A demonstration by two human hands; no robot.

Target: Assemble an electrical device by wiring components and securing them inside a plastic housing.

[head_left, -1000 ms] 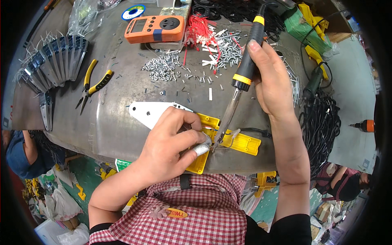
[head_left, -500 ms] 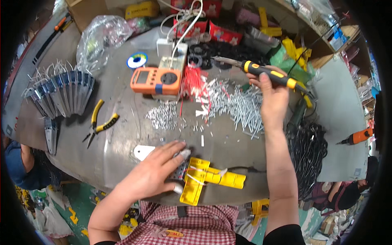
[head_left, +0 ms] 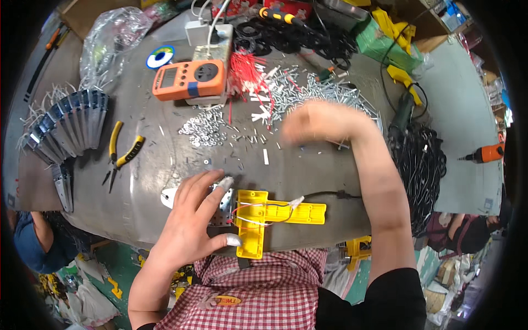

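My left hand rests on a silvery perforated metal piece, fingers stretched and thumb spread apart; the fingers hide much of it. A white rounded end shows beyond the fingers. Right beside the metal lies a yellow plastic T-shaped housing, its hollow side up. Thin red and white wires cross it, and a black cable runs off to the right. My right hand is smeared by motion above the near side of the screw pile; its fingers cannot be made out. At the back lies the black-and-yellow soldering iron.
An orange multimeter sits against a power strip. Yellow-handled pliers and a fan of metal parts lie left. Small nuts and red wires lie centrally; black cables heap at right.
My right hand has let go of the soldering iron, which now lies at the back, and has come down nearer. My left hand still rests on the metal piece. The whole view has shifted.
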